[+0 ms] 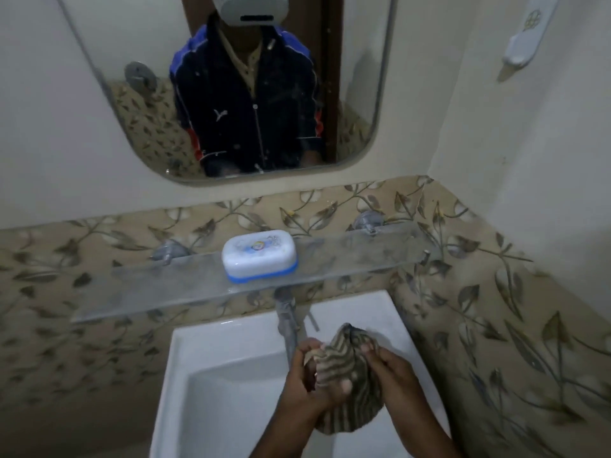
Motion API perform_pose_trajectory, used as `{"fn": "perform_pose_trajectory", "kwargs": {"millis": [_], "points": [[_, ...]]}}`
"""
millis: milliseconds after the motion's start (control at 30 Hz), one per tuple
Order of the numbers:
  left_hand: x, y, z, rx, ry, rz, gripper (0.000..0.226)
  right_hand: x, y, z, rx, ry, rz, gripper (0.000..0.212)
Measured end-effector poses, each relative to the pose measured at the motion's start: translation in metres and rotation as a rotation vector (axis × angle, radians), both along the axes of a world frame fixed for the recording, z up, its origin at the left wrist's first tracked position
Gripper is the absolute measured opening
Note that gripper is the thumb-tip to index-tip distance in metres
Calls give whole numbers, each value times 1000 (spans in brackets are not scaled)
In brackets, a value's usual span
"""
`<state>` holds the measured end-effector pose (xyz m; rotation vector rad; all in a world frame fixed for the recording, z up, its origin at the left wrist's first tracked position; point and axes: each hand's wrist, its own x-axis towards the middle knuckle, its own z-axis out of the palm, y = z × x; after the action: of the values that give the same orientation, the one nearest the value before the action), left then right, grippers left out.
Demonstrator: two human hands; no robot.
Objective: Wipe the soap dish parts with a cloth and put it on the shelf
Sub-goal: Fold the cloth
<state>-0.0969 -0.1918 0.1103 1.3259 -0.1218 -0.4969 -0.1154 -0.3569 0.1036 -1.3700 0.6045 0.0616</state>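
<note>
A white soap dish point(259, 254) with a blue base and its lid on stands on the clear glass shelf point(347, 259) above the sink. Lower down, over the basin, both hands hold a bunched striped brown cloth point(348, 358). My left hand point(307, 378) grips its left side, with fingers curled into the fabric. My right hand point(393, 371) clasps its right side. Both hands are well below and to the right of the soap dish.
A white sink point(224, 375) lies under the shelf, with a metal tap point(286, 320) reaching down beside my left hand. A mirror point(99, 94) hangs above. Leaf-patterned tiles cover the walls, and a white fitting point(525, 34) is fixed at the upper right.
</note>
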Motion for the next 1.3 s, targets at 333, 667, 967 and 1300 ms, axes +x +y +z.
{"fn": "perform_pose_trajectory", "kwargs": {"millis": [333,667,967,1300], "points": [[-12,119,96,352,-190,-53,22,-6,79,120,-338,-431,531,16],[-35,156,172,-75,-64,240,34,24,102,140,399,-441,175,67],[-47,172,173,-286,-54,648,40,-4,179,113,878,-204,514,98],[-69,230,157,103,-278,969,31,21,212,130,390,-454,394,29]]}}
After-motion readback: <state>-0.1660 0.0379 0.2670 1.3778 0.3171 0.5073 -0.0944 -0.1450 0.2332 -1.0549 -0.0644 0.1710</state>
